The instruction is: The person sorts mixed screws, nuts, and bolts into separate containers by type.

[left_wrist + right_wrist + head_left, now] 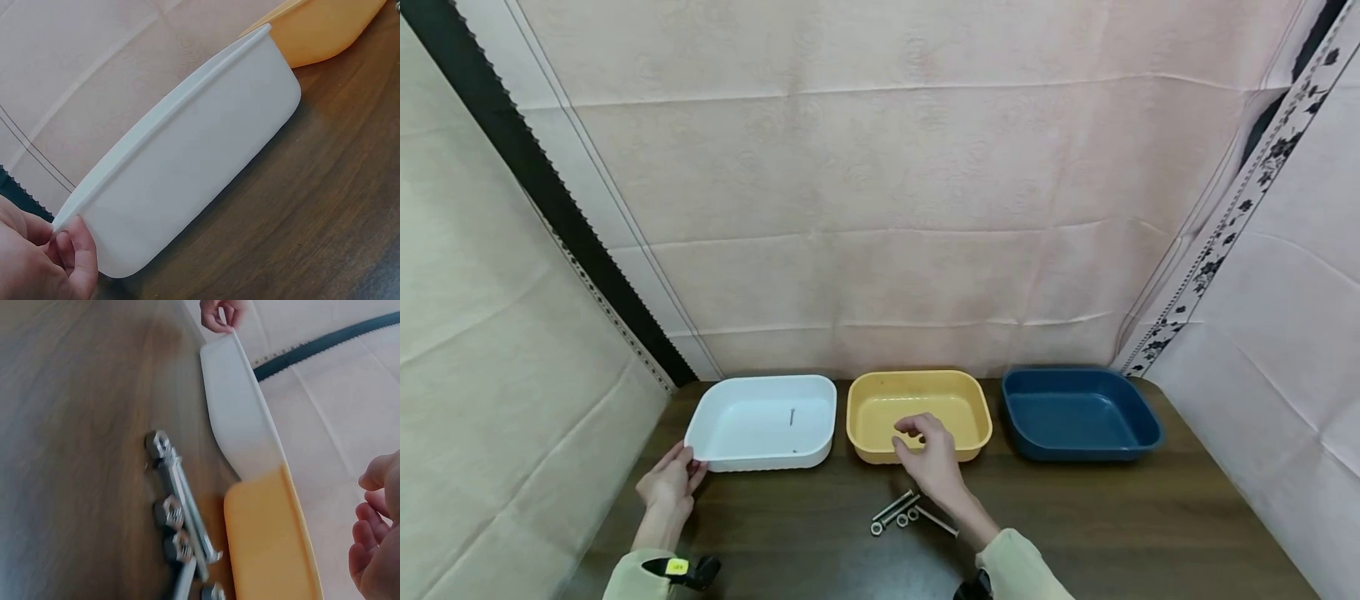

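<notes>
My left hand (pixel 667 483) pinches the near left corner of a white tray (pixel 700 433); the left wrist view shows thumb and fingers on its rim. A small thin screw (pixel 792 417) lies inside that tray. Over the front part of a yellow tray (pixel 917 382) hovers my right hand (pixel 934 462), fingers loosely bent and thumb apart from them. Nothing is plainly held there; a tiny dark spot by the fingertips is too small to tell. Below that hand, silver bolts (pixel 895 507) and hex nuts (pixel 169 512) lie in a loose pile on the table.
A dark blue tray (pixel 1078 454) stands to the right of the yellow one, completing a row along the back of the brown wooden table (pixel 805 533). Pale cloth (pixel 880 192) hangs behind and at both sides.
</notes>
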Demonstrator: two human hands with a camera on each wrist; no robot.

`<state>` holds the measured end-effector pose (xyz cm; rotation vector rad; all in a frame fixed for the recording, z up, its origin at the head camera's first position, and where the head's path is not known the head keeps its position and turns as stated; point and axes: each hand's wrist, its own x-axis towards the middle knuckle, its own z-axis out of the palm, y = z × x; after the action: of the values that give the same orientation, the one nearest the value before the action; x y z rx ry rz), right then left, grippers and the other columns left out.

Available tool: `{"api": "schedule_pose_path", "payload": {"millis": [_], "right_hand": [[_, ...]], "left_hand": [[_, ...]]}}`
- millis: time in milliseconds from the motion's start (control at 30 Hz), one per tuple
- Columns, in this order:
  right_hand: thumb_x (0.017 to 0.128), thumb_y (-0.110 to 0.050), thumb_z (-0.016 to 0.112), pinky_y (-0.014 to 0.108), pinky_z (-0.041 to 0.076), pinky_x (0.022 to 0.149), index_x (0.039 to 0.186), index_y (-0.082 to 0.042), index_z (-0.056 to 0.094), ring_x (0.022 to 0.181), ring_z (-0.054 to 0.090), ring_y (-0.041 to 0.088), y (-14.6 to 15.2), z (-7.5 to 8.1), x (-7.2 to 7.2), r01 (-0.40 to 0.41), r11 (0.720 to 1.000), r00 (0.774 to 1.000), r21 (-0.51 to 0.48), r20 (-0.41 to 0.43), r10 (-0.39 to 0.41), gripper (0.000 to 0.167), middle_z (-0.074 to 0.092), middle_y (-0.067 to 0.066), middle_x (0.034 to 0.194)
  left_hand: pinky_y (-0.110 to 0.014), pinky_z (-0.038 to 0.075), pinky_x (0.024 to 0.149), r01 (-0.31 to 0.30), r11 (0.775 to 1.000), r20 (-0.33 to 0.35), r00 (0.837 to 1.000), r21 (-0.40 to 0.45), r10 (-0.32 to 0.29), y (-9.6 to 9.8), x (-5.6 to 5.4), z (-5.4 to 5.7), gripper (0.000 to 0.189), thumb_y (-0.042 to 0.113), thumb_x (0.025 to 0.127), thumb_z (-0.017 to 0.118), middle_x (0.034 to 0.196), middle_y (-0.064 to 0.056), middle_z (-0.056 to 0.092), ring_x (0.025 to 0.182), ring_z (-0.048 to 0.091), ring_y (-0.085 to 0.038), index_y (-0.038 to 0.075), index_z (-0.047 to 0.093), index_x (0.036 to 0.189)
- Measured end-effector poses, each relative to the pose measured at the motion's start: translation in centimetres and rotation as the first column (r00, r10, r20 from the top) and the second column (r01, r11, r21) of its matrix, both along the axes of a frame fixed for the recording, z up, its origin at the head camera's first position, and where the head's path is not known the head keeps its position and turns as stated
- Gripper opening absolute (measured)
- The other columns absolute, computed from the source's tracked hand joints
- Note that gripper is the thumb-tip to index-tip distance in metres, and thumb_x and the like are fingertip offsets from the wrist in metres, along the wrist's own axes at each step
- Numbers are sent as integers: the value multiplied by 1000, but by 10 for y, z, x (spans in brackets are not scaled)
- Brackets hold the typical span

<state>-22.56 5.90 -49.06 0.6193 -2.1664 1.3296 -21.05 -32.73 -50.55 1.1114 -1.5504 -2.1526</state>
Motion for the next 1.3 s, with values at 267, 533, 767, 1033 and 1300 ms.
{"api": "schedule_pose_path", "payload": {"millis": [267, 533, 767, 1033, 1300], "right_hand": [[77, 4, 79, 33, 52, 65, 92, 0, 71, 80, 61, 24, 27, -4, 11, 47, 999, 998, -27, 38, -46, 18, 67, 5, 89], [76, 6, 79, 32, 54, 63, 91, -4, 71, 79, 62, 23, 39, -10, 19, 91, 996, 993, -21, 73, -89, 20, 66, 4, 89], [75, 10, 79, 37, 55, 62, 91, -2, 71, 78, 61, 21, 49, -13, 24, 116, 992, 991, -39, 66, -113, 22, 66, 3, 88], [74, 12, 79, 33, 56, 61, 89, -2, 70, 75, 62, 20, 60, -17, 31, 131, 990, 990, -52, 51, -128, 22, 66, 3, 86], [73, 11, 80, 31, 53, 58, 88, -6, 70, 73, 60, 15, 69, -21, 39, 156, 987, 986, -43, 63, -154, 25, 65, 3, 84]], "left_hand": [[-22, 56, 82, -28, 1000, -18, 999, 4, 29, -1, 4, -3, 49, 15, 101, 60, 105, -2, 59, 85, 66, -6, 4, 47, 147], [-23, 59, 71, -104, 994, -34, 994, -15, 104, -1, 14, -7, 28, 24, 97, 66, 76, 6, 62, 71, 65, -5, 10, 61, 120], [-17, 55, 57, -213, 952, -66, 977, -222, 203, 17, 34, 7, 12, 21, 95, 68, 69, 13, 60, 60, 61, -2, 14, 71, 104], [-20, 57, 56, -125, 982, -263, 961, -142, 85, 55, 44, 28, 13, 2, 94, 66, 72, 5, 67, 61, 66, -5, 10, 76, 96], [-31, 61, 67, 115, 993, -256, 959, -36, -121, 96, 50, 35, 17, 4, 98, 63, 81, -1, 71, 73, 72, -13, 15, 74, 90]]}}
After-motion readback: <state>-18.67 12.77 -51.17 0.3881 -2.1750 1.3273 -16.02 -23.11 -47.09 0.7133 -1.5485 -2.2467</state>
